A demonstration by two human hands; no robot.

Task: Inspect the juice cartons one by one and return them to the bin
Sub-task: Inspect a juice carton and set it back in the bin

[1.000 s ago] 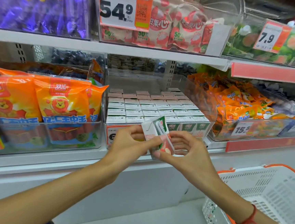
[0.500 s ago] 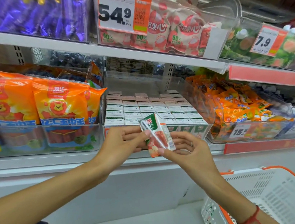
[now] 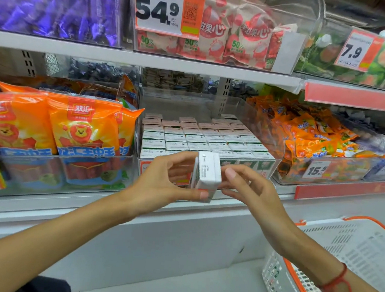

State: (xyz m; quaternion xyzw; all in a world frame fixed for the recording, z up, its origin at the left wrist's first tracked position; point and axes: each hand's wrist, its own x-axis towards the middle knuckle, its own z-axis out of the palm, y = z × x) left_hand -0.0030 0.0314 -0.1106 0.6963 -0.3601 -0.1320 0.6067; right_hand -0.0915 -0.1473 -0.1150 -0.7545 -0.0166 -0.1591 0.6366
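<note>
Head view | left hand (image 3: 160,185) grips juice carton (image 3: 207,175) | right hand (image 3: 252,193) relaxed open beside it

Left hand (image 3: 160,185) grips juice carton (image 3: 207,174), white side up, before clear bin (image 3: 277,151) of cartons; right hand (image 3: 250,188) fingertips touch it.
</note>
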